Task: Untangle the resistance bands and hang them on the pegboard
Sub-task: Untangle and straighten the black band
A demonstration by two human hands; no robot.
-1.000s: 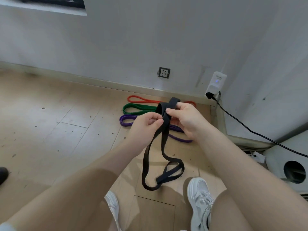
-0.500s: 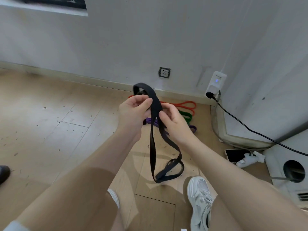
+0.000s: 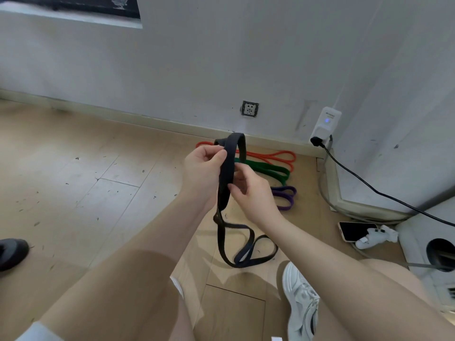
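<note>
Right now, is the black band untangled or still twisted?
Still twisted: the black band, held by both hands, crosses itself in its hanging lower loops.

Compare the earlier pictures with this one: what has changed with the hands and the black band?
The left hand and right hand have drawn the black band further up. Both keep their grip. Its tangled lower loops still hang near the floor; the red, green and purple bands stay put.

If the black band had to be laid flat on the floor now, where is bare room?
Bare floor runs left of the left hand, up to the skirting. Crowded on the right: red band, green band, purple band, phone.
</note>
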